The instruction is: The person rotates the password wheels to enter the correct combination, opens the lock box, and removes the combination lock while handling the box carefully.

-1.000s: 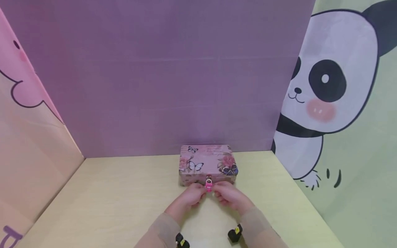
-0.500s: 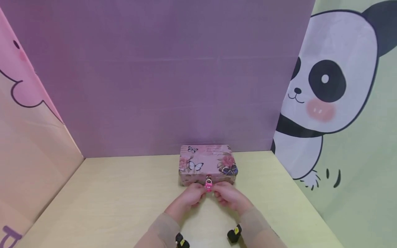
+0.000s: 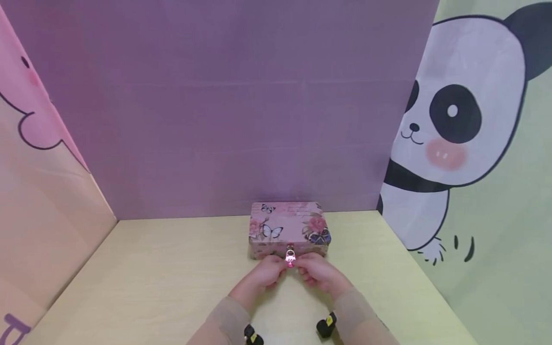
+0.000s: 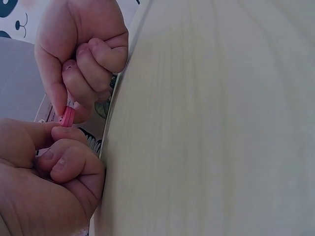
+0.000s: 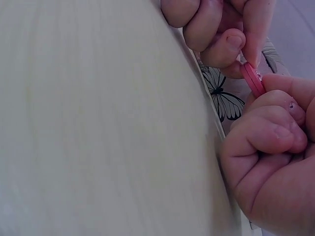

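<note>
Black, yellow-marked devices (image 3: 326,326) are seen nearest. Farther out, a small pink padlock (image 3: 290,261) can be expected to be light, stiff and hard to break, though its smooth body may slip; it is best taken by its side edges, with the shackle (image 3: 291,250) left free. Its body is set between the two hands, just in front of a floral box (image 3: 289,218) on the pale table (image 3: 181,273): one edge is pinched by the left hand (image 3: 268,270), thumb against forefinger, the opposite edge likewise by the right hand (image 3: 320,272), remaining fingers curled in. Whether the shackle is locked cannot be told. The box is backed by a purple screen (image 3: 241,105).
</note>
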The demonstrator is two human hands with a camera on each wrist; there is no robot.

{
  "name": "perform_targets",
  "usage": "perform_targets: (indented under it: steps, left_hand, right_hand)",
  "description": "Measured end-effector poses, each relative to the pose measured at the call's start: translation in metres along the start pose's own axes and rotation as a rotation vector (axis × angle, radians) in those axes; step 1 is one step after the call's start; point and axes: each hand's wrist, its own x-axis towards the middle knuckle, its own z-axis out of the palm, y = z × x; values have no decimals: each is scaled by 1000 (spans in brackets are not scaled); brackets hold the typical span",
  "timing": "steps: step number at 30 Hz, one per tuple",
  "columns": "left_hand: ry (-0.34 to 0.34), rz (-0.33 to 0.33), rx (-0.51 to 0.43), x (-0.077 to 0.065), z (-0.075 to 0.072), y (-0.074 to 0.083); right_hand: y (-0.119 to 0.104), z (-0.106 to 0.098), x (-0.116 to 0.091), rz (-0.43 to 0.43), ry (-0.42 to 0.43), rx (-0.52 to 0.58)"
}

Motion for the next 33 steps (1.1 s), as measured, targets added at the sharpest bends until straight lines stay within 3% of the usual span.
perform_targets:
  steps: [33]
  left_hand:
    - [-2, -6, 1, -3, 1, 3]
  right_hand:
    - [3, -2, 2, 1, -7, -26]
